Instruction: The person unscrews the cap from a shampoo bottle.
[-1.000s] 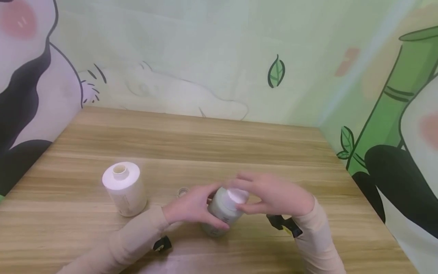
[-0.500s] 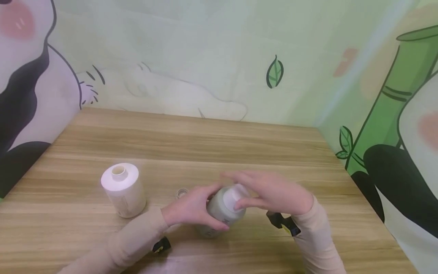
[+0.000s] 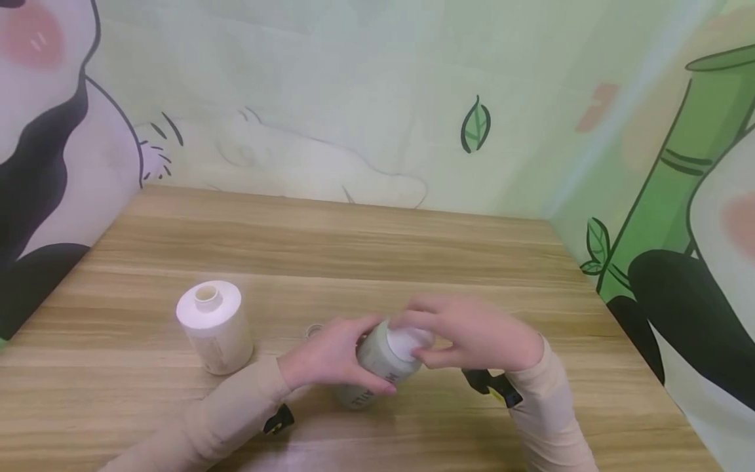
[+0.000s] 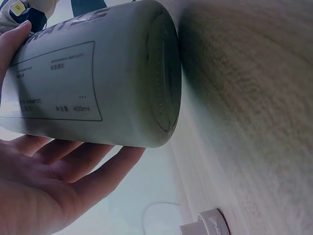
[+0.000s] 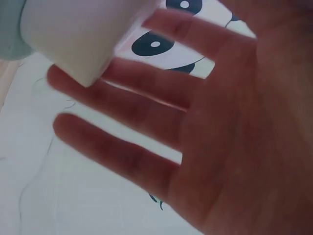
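A grey-green shampoo bottle (image 3: 377,359) leans to the right, low over the table, its printed label and base showing in the left wrist view. My left hand (image 3: 333,355) grips it round the body, thumb in front and fingers behind. On its top is a white cap (image 3: 404,342), which my right hand (image 3: 472,333) pinches between thumb and fingers. In the right wrist view the fingers (image 5: 117,147) spread beside the white cap, two of them apart from it. Whether the bottle's base touches the table is hard to tell.
An uncapped white bottle (image 3: 215,334) stands upright at the left on the wooden table (image 3: 330,246). Behind my left hand lies a small ring-like piece (image 3: 314,329), partly hidden. Walls painted with pandas and bamboo bound the table.
My right fingers were lifted off the cap half a second ago and have come back round it. The bottle leans slightly more than a second ago; the white bottle stays put.
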Demonstrator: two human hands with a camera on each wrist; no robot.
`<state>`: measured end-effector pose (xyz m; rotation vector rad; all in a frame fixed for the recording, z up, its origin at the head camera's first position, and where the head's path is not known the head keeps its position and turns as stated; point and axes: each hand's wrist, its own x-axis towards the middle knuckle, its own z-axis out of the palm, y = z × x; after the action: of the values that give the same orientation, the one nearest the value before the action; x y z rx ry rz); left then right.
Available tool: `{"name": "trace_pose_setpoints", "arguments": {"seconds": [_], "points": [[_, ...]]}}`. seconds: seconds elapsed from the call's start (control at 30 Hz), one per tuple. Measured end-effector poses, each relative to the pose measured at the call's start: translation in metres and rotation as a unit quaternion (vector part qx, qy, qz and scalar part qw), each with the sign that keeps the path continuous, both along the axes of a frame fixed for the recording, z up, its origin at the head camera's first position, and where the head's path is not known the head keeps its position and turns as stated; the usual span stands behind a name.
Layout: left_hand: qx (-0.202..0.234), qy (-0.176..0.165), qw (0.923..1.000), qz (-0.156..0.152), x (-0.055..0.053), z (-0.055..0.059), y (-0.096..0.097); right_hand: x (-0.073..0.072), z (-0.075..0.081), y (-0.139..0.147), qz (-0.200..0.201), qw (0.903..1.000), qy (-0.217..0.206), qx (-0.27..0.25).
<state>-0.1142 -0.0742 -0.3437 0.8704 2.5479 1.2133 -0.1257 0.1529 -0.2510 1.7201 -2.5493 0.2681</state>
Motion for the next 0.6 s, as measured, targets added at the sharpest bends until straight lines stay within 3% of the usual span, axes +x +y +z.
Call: {"name": "trace_pose_setpoints", "arguments": {"seconds": [0.07,0.13,0.37,0.6], "points": [[0.001,-0.002,1.0,0.0,-0.0005,0.0004,-0.0004,-0.0013,0.0002,0.0007,0.024,0.9997,-0.002,-0.008],[0.002,-0.003,1.0,0.001,-0.0009,0.0004,-0.001,-0.0013,0.0004,0.0008,0.025,0.9995,-0.015,-0.01],[0.0,-0.004,1.0,-0.003,-0.0015,0.0004,-0.0019,0.0023,0.001,0.0,-0.082,0.9944,-0.066,0.012],[-0.009,0.003,0.9999,-0.005,-0.0018,0.0011,-0.0024,0.0023,0.0008,-0.0006,-0.099,0.9924,-0.072,0.009]]}}
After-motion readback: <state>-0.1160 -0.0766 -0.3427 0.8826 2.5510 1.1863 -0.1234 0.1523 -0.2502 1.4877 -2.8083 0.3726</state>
